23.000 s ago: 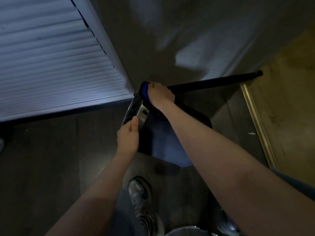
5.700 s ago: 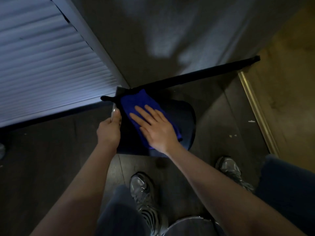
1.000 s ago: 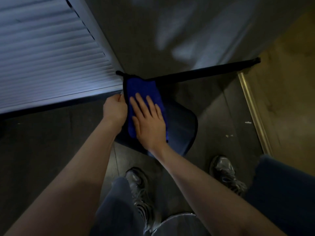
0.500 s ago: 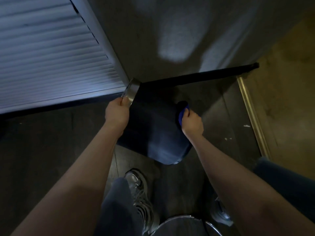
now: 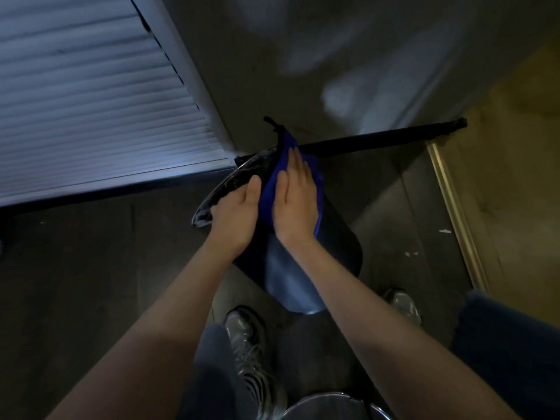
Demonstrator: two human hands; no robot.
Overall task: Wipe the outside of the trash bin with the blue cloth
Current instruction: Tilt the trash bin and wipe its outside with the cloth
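A: What could go wrong here?

B: The trash bin (image 5: 291, 268) is tipped over on the dark floor (image 5: 91, 283), near the wall corner, with its open end toward the slatted door (image 5: 91, 101). The left hand (image 5: 233, 219) grips it up by the shiny rim (image 5: 236, 180). If that grip loosens, I think the round bin could roll or drop.

A: And the other hand?

B: The right hand (image 5: 295, 201) lies flat, fingers straight, and presses the blue cloth (image 5: 272, 189) against the bin's side. A hard push could shove the bin away, or the cloth could bunch and slide off.

A: How does the bin look?

B: Dark and smooth, with a pale sheen along its lower side. In this dim light I cannot tell whether any dirt is left. The underside is hidden and, I judge, may not be wiped yet.
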